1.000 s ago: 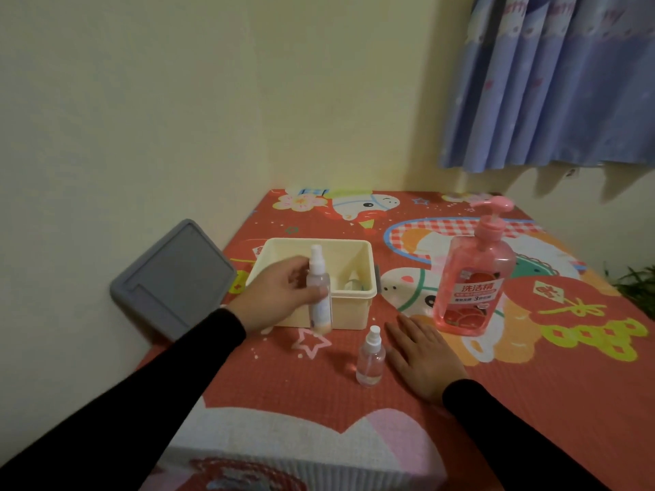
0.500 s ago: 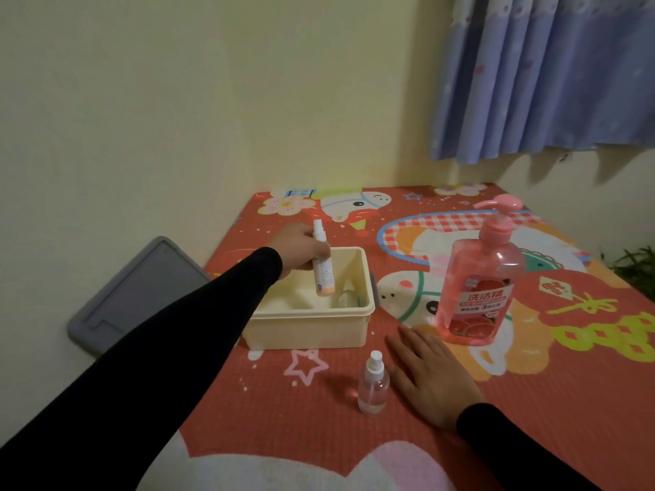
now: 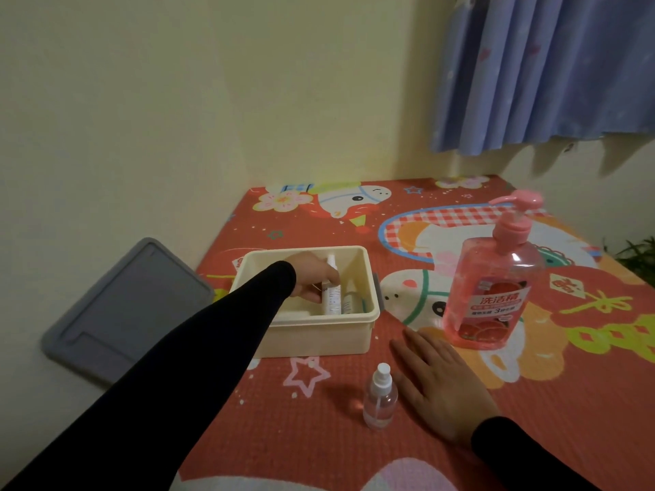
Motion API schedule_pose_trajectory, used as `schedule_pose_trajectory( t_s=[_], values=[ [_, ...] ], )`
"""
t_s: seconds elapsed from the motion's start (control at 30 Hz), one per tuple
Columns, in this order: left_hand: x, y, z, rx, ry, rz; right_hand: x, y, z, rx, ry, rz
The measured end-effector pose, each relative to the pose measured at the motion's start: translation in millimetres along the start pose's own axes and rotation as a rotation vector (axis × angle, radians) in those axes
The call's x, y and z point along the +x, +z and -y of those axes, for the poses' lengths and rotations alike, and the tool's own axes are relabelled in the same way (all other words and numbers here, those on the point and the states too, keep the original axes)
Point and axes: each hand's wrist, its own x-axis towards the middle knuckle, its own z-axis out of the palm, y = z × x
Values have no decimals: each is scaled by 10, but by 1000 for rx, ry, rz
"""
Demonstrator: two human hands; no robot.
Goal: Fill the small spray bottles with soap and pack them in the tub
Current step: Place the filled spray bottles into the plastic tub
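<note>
A cream tub (image 3: 319, 334) stands on the red patterned mat. My left hand (image 3: 312, 278) reaches down inside it, shut on a tall white spray bottle (image 3: 331, 295) held upright near the tub floor. Another small bottle (image 3: 349, 301) stands in the tub just right of it. In front of the tub a small clear spray bottle (image 3: 378, 402) with a white cap stands on the mat. My right hand (image 3: 439, 384) lies flat, fingers apart, right beside that bottle. A big pink soap pump bottle (image 3: 491, 288) stands to the right of the tub.
A grey lid (image 3: 120, 313) leans against the wall left of the mat. The walls meet in a corner behind the mat, and a blue curtain (image 3: 546, 65) hangs at the back right. A green plant (image 3: 638, 256) shows at the far right edge.
My left hand carried the tall spray bottle from in front of the tub, over its rim and down inside. My right hand stayed flat on the mat.
</note>
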Motion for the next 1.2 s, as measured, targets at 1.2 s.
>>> schedule_pose_trajectory(
  t_s=[1.2],
  values=[
    [-858, 32, -33, 44, 555, -211, -8, -50, 15, -15, 10, 54]
  ],
)
